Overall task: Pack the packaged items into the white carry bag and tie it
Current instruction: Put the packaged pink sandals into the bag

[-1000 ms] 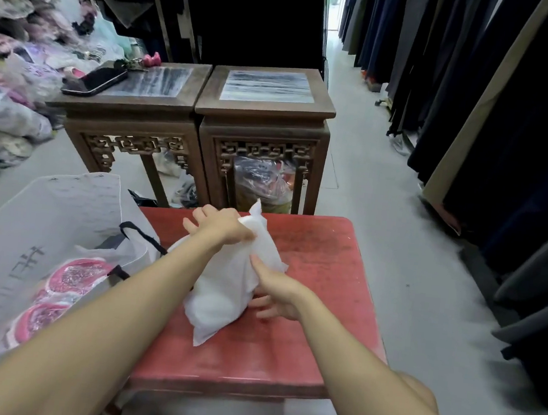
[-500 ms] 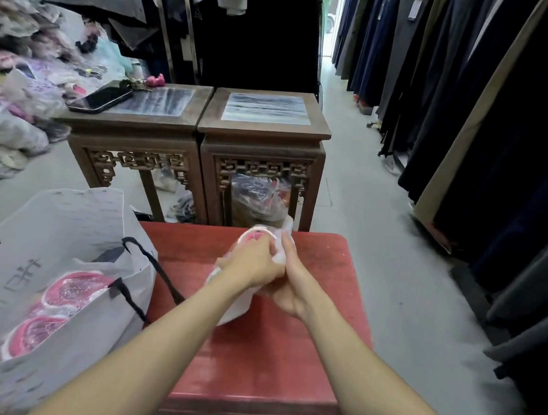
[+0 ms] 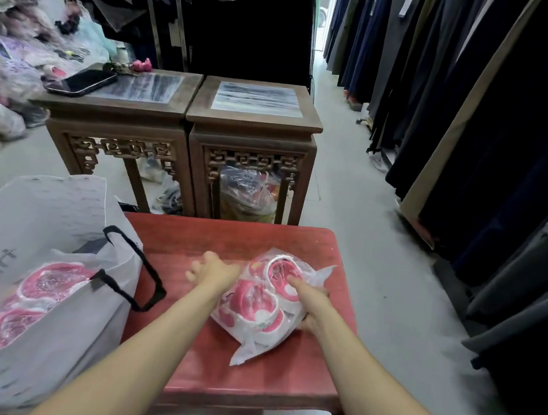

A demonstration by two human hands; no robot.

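1. Sitting at the left edge of the red table [image 3: 184, 359], mouth open and black handles [image 3: 131, 280] loose: the white carry bag [image 3: 28, 344], already holding at least two pink-and-white round packaged items [image 3: 48, 281] that show at its opening
2. Lying flat on the red table, right of centre and well apart from the bag: one more clear plastic packet of pink-and-white rings [image 3: 256, 306], not yet packed
3. Pressing down on the packet's right side with the right hand [image 3: 310, 303], fingers spread over the plastic, thumb side near the lower right edge; reads as a flat hold more than a closed grip
4. Resting just beside the packet's left edge with the left hand [image 3: 213, 270], fingers loosely curled; touching the plastic or not cannot be told, and nothing seen gripped in it
5. Judging progress at somewhere past the middle: several items in, one visibly left out, no other loose packets on the table
6. Remaining, by that reading: lifting this packet across to the left, dropping it into the open mouth, then gathering the handles and tying
7. Showing no knot anywhere on the bag, so the tying step counts as not begun
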